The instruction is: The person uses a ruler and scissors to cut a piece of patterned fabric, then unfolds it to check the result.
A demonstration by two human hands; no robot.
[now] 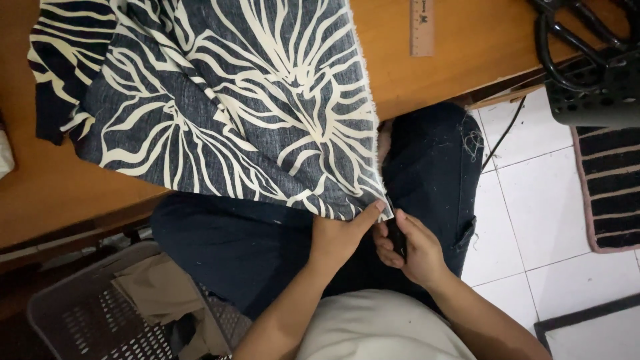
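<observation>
A dark blue fabric [220, 100] with a cream leaf pattern lies over the wooden table [480, 40] and hangs off its near edge onto my lap. My left hand [340, 237] pinches the fabric's lower corner, thumb pointing up at the hem. Right beside it, my right hand [410, 243] is closed on a small dark object, partly hidden by the fingers, that touches the same corner. I cannot tell what that object is.
A wooden ruler [421, 27] lies on the table at the top. A black perforated plastic piece [593, 93] sits at the upper right. A grey basket [100, 313] with beige cloth stands at lower left. White tiled floor [527, 200] and a striped mat [613, 187] lie on the right.
</observation>
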